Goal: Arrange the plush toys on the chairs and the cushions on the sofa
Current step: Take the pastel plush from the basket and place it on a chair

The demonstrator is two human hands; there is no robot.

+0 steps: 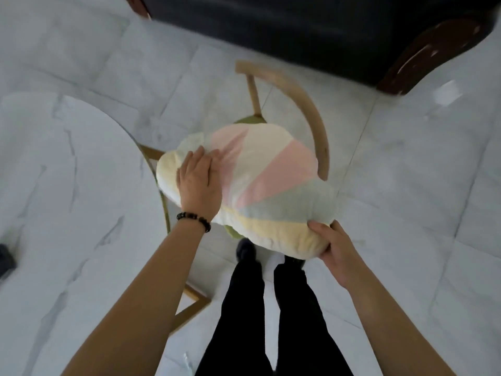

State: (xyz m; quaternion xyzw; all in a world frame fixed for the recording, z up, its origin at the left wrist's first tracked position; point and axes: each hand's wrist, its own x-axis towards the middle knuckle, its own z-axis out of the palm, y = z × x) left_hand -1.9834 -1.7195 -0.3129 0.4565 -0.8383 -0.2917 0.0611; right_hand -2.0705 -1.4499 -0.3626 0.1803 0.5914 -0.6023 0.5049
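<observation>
A pastel cushion point(260, 183), striped pink, cream, pale blue and yellow, lies over the green seat of a wooden chair point(311, 115) in the middle of the view. My left hand point(199, 181) rests flat on the cushion's upper left part, a dark bead bracelet on its wrist. My right hand point(332, 246) grips the cushion's lower right corner from below. The chair's seat is almost fully hidden under the cushion. A dark sofa point(298, 28) stands at the top of the view. No plush toy is in sight.
A white marble table point(62, 191) with a gold rim curves along the left, close to the chair. My legs in black trousers stand just in front of the chair. Pale marble floor tiles point(420, 172) spread to the right.
</observation>
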